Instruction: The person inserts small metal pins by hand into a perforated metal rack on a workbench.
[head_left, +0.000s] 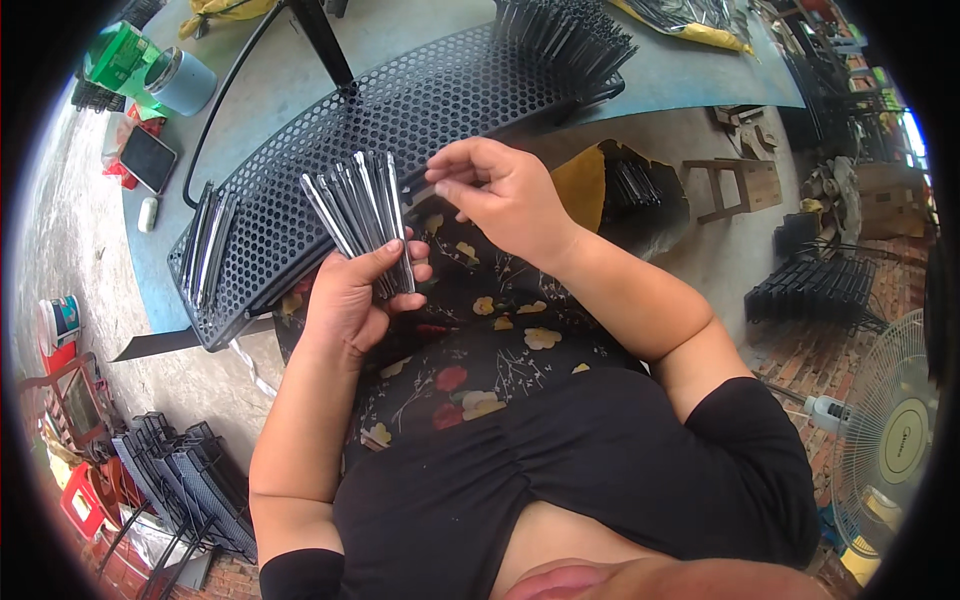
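We face holed tray (420,105); rod pile (565,42) could topple if bumped. Our right hand (505,205) half-curled, thumb parted, seemingly empty; left hand (355,288) grips fanned rods (372,205) by tray's near edge; slack hold could spill some.

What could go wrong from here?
The rods in the left hand fan apart at their far ends, so one might slip out. The loose pile at the right end of the panel could slide if bumped. The phone, near the left edge of the table, might get knocked off.
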